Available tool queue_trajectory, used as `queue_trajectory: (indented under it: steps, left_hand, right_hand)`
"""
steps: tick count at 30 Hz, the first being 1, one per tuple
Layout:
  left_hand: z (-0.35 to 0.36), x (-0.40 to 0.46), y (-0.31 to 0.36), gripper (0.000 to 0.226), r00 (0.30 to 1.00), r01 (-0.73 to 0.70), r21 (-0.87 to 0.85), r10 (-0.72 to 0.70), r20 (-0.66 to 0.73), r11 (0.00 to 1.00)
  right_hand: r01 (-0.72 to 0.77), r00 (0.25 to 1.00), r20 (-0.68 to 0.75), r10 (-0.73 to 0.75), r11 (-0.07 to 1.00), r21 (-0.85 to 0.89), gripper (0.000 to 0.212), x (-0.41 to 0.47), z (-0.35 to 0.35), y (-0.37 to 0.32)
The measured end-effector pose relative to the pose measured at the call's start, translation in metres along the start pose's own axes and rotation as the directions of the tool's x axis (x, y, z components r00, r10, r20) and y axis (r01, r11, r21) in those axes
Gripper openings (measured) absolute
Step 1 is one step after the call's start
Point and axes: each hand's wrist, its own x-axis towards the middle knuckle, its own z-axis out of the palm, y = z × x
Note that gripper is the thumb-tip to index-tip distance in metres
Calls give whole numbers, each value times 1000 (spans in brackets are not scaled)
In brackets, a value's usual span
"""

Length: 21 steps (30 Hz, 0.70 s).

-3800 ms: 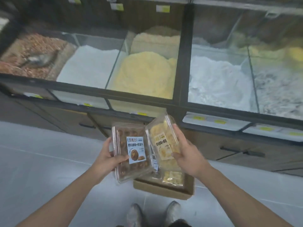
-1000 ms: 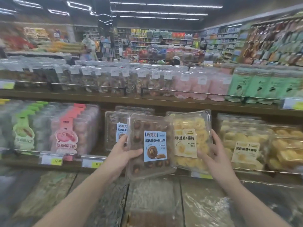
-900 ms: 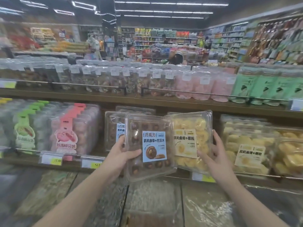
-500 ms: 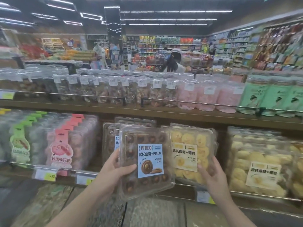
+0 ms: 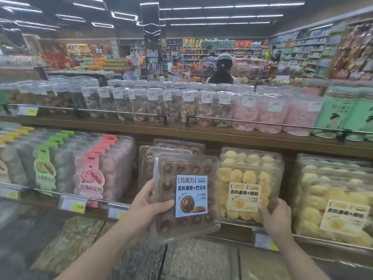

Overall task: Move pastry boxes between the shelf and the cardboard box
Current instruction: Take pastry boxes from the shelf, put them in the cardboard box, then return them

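Head view of a shop shelf (image 5: pixel 201 136) at the moment of stocking. The person's left hand (image 5: pixel 150 205) is gripping a clear chocolate pastry box (image 5: pixel 186 197) by its left edge, the thumb lying across the front and the fingers curled out of sight behind; the box is being held upright in front of the lower shelf level, its blue label facing the camera, and is overlapping two similar chocolate boxes (image 5: pixel 153 158) standing behind it. The right hand (image 5: pixel 276 215) is closing on the lower right corner of a yellow pastry box (image 5: pixel 250 178), fingertips pressing on its front face; this box is standing upright at the shelf edge, just beside the chocolate one, with more yellow boxes stacked behind it. Further yellow boxes (image 5: pixel 333 199) are sitting to the right, pink and green packs (image 5: pixel 88 170) to the left. Clear jars (image 5: pixel 181 104) are lining the level above. The cardboard box is lying outside the view.
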Motion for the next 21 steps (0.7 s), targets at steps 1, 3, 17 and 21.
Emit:
queue_trajectory:
  steps: [1,3,17,21]
  left_hand:
    - [0,-1,0,52,1000,-2,-3,2,-4,1000]
    - [2,-3,1,54,1000,-4,-9,4,-8,1000]
    - [8,-14,6,55,1000,0,-3,0,-30,1000]
    - [10,-13,6,54,1000,-5,-1,5,-18,1000]
  right_hand:
    - [3,1000,12,-3,1000,-10,63,1,-3,0]
    - [-1,1000,31,2,1000,-20,69,-2,-7,-2]
    - [41,999,23,-39,992,-120,92,-14,-25,-38]
    - [248,962,-33,-272,917,-313,84,-28,-19,-57]
